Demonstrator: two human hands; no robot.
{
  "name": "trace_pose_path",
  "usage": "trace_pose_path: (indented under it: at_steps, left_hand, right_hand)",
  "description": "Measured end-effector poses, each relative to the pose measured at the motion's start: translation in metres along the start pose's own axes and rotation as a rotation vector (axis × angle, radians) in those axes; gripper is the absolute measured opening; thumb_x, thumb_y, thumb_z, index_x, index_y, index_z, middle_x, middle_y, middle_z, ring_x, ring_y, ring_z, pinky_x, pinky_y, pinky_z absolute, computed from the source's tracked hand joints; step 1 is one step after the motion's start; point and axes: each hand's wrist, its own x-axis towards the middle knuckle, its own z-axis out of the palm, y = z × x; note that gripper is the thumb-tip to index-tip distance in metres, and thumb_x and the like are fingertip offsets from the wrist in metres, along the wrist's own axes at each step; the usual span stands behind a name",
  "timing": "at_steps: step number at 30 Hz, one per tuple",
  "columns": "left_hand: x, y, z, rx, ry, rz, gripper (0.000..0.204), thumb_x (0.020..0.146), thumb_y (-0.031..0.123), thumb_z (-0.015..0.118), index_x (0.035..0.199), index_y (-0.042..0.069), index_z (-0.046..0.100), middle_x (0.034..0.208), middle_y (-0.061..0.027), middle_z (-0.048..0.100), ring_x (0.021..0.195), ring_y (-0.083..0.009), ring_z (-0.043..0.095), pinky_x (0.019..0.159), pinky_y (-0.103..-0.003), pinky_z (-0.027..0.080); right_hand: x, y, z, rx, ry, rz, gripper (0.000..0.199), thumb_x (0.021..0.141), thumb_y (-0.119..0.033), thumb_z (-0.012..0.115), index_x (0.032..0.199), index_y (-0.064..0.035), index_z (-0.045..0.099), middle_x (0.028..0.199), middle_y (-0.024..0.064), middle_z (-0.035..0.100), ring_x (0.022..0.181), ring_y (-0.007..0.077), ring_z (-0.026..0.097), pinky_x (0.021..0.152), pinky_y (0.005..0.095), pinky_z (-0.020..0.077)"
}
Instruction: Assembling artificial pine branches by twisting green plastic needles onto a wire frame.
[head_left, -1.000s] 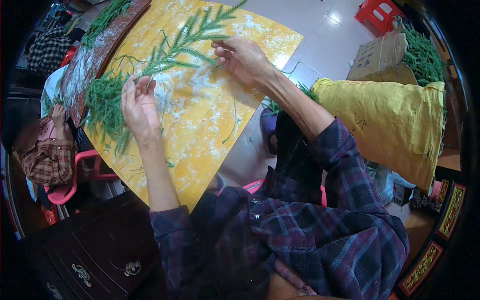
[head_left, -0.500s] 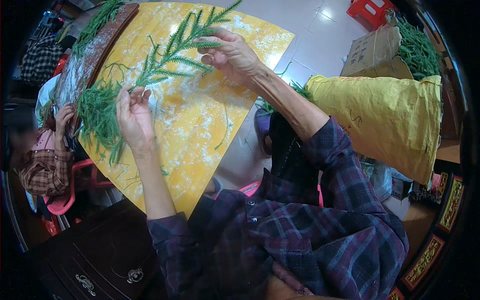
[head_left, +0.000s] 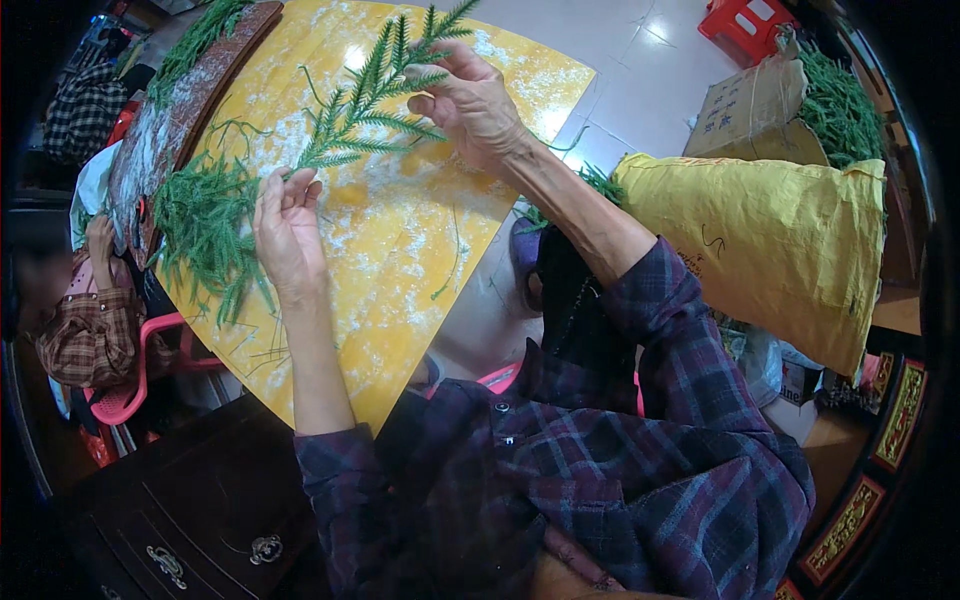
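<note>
Between my hands, above the yellow table (head_left: 400, 270), is a green, artificial-looking pine branch (head_left: 355, 112) with several needled side sprigs. My left hand (head_left: 292, 225) pinches the base of its stem. Higher up, my right hand (head_left: 472, 105) has its fingers closed around the side sprigs near the tip; the sprigs partly hide the exact grip. Left of my left hand, a heap of similar green sprigs (head_left: 208, 235) lies along the table's edge.
White powdery flecks and loose stems dot the tabletop. A yellow sack (head_left: 760, 240) and a cardboard box (head_left: 745, 110) with greenery (head_left: 838, 105) stand at right. Behind them is a red plastic stool (head_left: 745, 28). Another person's hand (head_left: 100, 238) is beside the brown board (head_left: 150, 170) at left.
Both my hands and the branch have shifted slightly right; my left hand has drawn away from the heap. The other person's hand has moved left, off the table edge.
</note>
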Motion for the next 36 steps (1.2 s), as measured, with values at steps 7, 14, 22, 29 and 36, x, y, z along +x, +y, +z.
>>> trace_pose_path:
  at_steps: [7,14,22,29,36]
  left_hand:
    - [-0.001,-0.002,0.000,0.044,-0.012,0.014,0.018,0.093,0.014,0.050,0.102,-0.001,0.053,0.087,-0.0149,0.065,0.087,-0.0211,0.062,0.081,-0.035,0.045]
    - [0.010,0.000,-0.018,-0.046,-0.026,-0.102,0.018,0.091,0.013,0.052,0.102,-0.001,0.054,0.088,-0.0149,0.065,0.087,-0.0216,0.062,0.081,-0.036,0.046]
    - [0.018,0.008,-0.029,-0.203,-0.023,-0.143,0.017,0.090,0.009,0.051,0.103,-0.002,0.056,0.087,-0.0144,0.065,0.085,-0.0222,0.062,0.086,-0.039,0.046]
    - [0.015,0.008,-0.019,-0.110,-0.109,-0.006,0.017,0.091,0.011,0.052,0.101,-0.002,0.056,0.080,-0.0118,0.064,0.080,-0.0180,0.061,0.080,-0.034,0.047]
    - [-0.006,0.011,0.014,0.217,0.010,0.133,0.022,0.092,0.020,0.055,0.100,0.000,0.057,0.081,-0.0039,0.058,0.074,-0.0121,0.056,0.075,-0.026,0.045]
  right_hand:
    - [-0.003,0.001,0.004,-0.134,0.006,-0.078,0.020,0.078,-0.009,0.066,0.094,0.0006,0.061,0.078,0.0041,0.060,0.065,0.0108,0.057,0.061,0.0251,0.0485]
    - [-0.007,-0.015,0.004,-0.250,-0.144,-0.011,0.026,0.082,-0.011,0.065,0.106,-0.0025,0.061,0.092,0.0050,0.062,0.083,0.0135,0.059,0.074,0.0297,0.0506]
    - [-0.013,-0.011,0.011,-0.379,-0.216,-0.203,0.023,0.082,-0.010,0.068,0.103,-0.0001,0.064,0.093,0.0052,0.066,0.082,0.0084,0.061,0.072,0.0226,0.0526]
    - [-0.012,-0.016,0.008,-1.034,-0.215,-0.613,0.017,0.070,-0.012,0.077,0.087,-0.0083,0.072,0.073,0.0016,0.062,0.062,0.0101,0.053,0.058,0.0253,0.0450]
    - [-0.014,-0.019,0.026,-1.267,-0.276,-0.974,0.019,0.068,-0.016,0.077,0.076,-0.0036,0.065,0.086,0.0066,0.062,0.073,0.0172,0.057,0.063,0.0291,0.0479]
